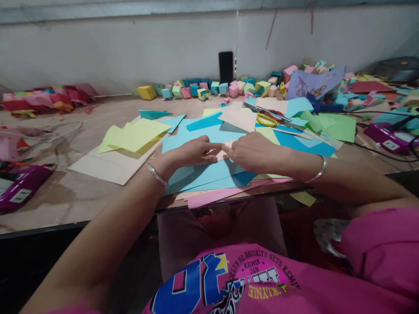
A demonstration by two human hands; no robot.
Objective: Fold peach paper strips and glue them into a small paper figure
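Observation:
My left hand (191, 152) and my right hand (255, 152) meet over a small pale peach piece of paper (225, 150), which lies on a pile of light blue sheets (203, 174) near the table's front edge. Both hands pinch the paper, the fingertips close together on its edges. Each wrist wears a silver bangle. Most of the small paper is hidden under my fingers.
Yellow sheets (135, 136) and a beige sheet (111, 165) lie to the left. Yellow-handled scissors (268, 117) sit behind my hands. A row of coloured paper cubes (203, 89) and a black phone (225, 66) stand by the wall. Purple glue guns (22, 185) lie at both sides.

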